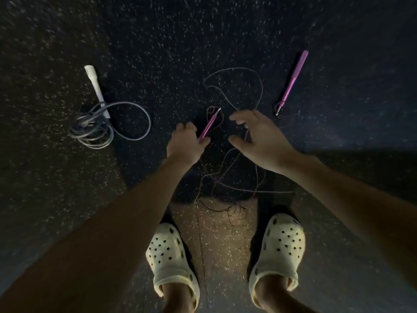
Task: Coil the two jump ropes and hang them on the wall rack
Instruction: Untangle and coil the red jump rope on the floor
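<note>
Left hand grips a purple handle; right hand spread

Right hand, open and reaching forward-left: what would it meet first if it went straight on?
Right hand: likely the thin purple cord just ahead of its fingertips, then the pink handle gripped by the left hand. Depth is unclear.

Floor: black, speckled throughout with pale flecks; near patch tan, with the same speckle. Left: grey rope with a plain white handle. Centre: near handle, glossy pink-violet with a silvery tip. Far right: far handle, the same pink-violet. Between them: thin cord, dull purple. Near: left clog and right clog, cream, dotted with dark holes.
</note>
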